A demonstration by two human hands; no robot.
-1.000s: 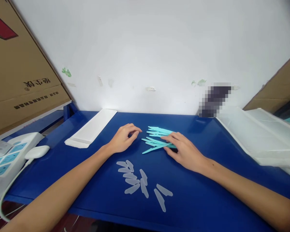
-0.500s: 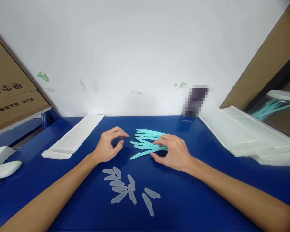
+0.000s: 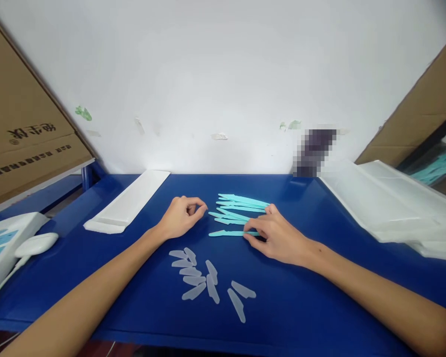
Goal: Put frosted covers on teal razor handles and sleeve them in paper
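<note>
A pile of several thin teal plastic sticks [image 3: 241, 204] lies on the blue table [image 3: 319, 282] in the middle. My right hand [image 3: 278, 237] rests on the table at the pile's near right, its fingertips pinched on one teal stick [image 3: 226, 233] that lies apart from the rest. My left hand [image 3: 182, 217] sits just left of the pile, fingers curled with thumb and forefinger close together; nothing shows in them. Several clear plastic caps [image 3: 208, 282] lie scattered nearer to me, between my forearms.
A long white tray [image 3: 128, 202] lies at the back left. Stacked white trays [image 3: 386, 208] fill the right side. Cardboard boxes [image 3: 22, 129] stand at the left, another at the far right. A white device with a cable [image 3: 11, 245] sits at the left edge.
My right hand has drawn one teal stick out of the pile toward me. My left hand's fingers have curled in tighter. The camera shifted back and forth sideways.
</note>
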